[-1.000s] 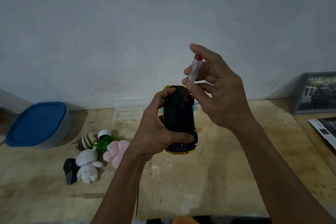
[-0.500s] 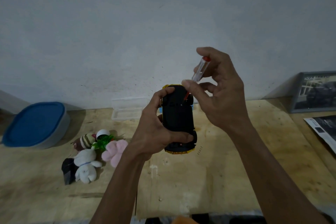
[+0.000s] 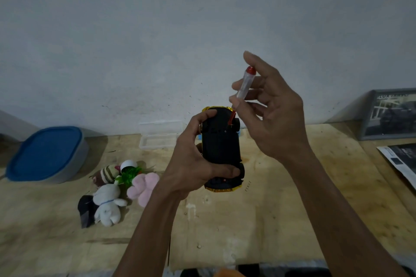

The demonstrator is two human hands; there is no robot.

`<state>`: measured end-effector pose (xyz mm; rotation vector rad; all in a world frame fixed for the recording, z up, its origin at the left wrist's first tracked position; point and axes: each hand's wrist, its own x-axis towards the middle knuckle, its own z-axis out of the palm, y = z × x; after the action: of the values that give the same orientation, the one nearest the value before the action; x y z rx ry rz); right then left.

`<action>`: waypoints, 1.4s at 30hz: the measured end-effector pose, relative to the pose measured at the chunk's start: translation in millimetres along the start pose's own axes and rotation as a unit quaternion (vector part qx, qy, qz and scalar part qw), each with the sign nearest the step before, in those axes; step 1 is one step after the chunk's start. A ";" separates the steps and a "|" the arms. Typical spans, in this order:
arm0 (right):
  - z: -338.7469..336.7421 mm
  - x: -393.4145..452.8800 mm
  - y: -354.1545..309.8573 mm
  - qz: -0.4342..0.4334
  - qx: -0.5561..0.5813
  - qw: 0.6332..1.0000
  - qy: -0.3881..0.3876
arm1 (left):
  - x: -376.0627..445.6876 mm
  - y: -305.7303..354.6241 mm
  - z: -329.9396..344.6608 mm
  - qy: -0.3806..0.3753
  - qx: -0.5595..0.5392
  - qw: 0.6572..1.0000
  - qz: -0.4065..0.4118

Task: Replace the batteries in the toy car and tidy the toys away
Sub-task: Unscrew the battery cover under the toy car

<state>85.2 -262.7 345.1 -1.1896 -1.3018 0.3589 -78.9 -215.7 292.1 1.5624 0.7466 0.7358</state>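
My left hand grips a toy car held upside down above the table, its black underside facing me and gold trim showing at both ends. My right hand pinches a small screwdriver with a clear handle and red cap. Its red shaft points down onto the far right part of the car's underside. Several small plush toys lie in a heap on the wooden table to the left of my left arm.
A grey tub with a blue lid stands at the back left. A clear plastic box lies against the wall behind the car. A framed picture leans at the back right, with a magazine lying beside it.
My right hand's fingers have shifted along the screwdriver handle, the forefinger lifting higher. The car stays in my left hand in the same place.
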 end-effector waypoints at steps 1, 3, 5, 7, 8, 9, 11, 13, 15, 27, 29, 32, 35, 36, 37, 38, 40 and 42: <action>-1.0 0.0 -0.3 0.003 0.005 1.000 -0.009 | 0.0 -0.4 0.3 0.001 -0.001 1.000 0.001; -2.5 0.0 -0.8 0.002 0.004 1.000 -0.019 | 0.1 -0.2 0.9 0.001 -0.003 1.000 0.001; -3.1 -0.4 -0.8 0.000 0.003 1.000 -0.023 | 0.6 0.8 1.4 0.002 0.001 1.000 0.001; -1.5 -1.2 -1.1 0.000 0.008 1.000 -0.016 | 0.6 1.8 1.4 0.004 0.003 1.000 0.000; -0.4 -1.3 -1.4 -0.002 0.009 1.000 -0.006 | 0.4 2.2 1.2 0.004 0.001 1.000 -0.001; 0.7 -1.3 -1.5 -0.005 0.008 1.000 0.006 | 0.3 2.4 1.2 0.004 -0.004 1.000 -0.003; 1.1 -0.7 -1.8 -0.010 0.006 1.000 0.015 | -0.1 2.7 1.4 0.001 -0.009 1.000 -0.004; 0.2 -0.1 -2.4 -0.010 0.015 1.000 -0.005 | -0.1 2.5 2.1 0.000 -0.007 1.000 -0.002; 0.8 0.4 -3.2 -0.008 0.022 1.000 -0.016 | -0.2 2.3 3.0 0.000 -0.013 1.000 -0.004; 2.6 -5.1 17.3 0.130 -0.117 0.965 -0.194 | -3.2 0.9 -0.1 0.005 -0.044 0.999 -0.012; 5.0 -7.0 19.3 0.153 -0.129 0.959 -0.199 | -3.5 1.9 -0.8 0.008 -0.051 0.999 -0.015; 6.4 -6.1 19.9 0.169 -0.137 0.954 -0.208 | -3.7 3.1 -1.9 0.010 -0.055 0.998 -0.016; 6.8 -4.4 18.8 0.178 -0.138 0.946 -0.232 | -3.9 2.7 -1.7 0.008 -0.050 0.999 -0.017; 6.5 -3.8 18.6 0.183 -0.138 0.945 -0.234 | -4.1 2.2 -1.3 0.007 -0.045 0.999 -0.017; 6.4 -3.2 18.3 0.186 -0.139 0.944 -0.234 | -4.3 1.4 -0.7 0.008 -0.038 0.999 -0.017; 6.2 -2.7 18.8 0.187 -0.139 0.944 -0.235 | -4.5 0.5 -0.2 0.010 -0.030 0.999 -0.015; 5.2 -2.8 18.7 0.189 -0.130 0.943 -0.240 | -5.0 -1.9 0.7 0.012 -0.020 1.000 -0.015; 3.2 -3.5 18.8 0.184 -0.116 0.944 -0.247 | -5.8 -3.3 1.2 0.011 -0.021 1.000 -0.018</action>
<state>88.7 -256.2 327.2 -1.6164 -1.5781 0.8361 -81.6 -220.8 288.4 1.5007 0.7688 0.7386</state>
